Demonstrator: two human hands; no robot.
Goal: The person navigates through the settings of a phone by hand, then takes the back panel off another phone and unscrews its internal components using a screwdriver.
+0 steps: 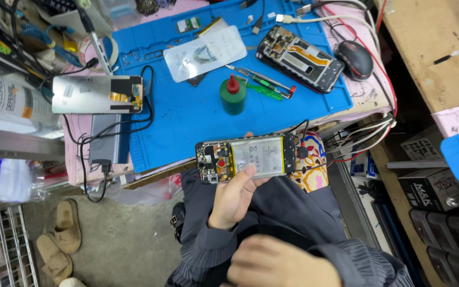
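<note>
Holding: the left hand grips an opened phone with its back cover off, battery and circuit board showing.
Left grip: clamped on the phone; the thumb lies across the lower edge of the battery, and the other fingers are hidden behind the phone.
Phone position: held level above the lap, just in front of the near edge of the blue mat; a red and a black wire run from its right end.
Right hand: low in the view near the body, resting on the dark sleeve, well apart from the phone; whether its grip is apart or together I cannot tell.
Bottle: a small green bottle with a red pointed cap stands upright on the mat; its contents are not visible.
Beside the bottle: screwdrivers and tweezers lie just to its right.
Far on the surface: a second opened phone frame lies near a black mouse; a clear phone cover lies on the mat.
Left of the mat: a silver phone screen panel lies face down with a black cable beside it.
Floor: a pair of tan slippers.
</note>
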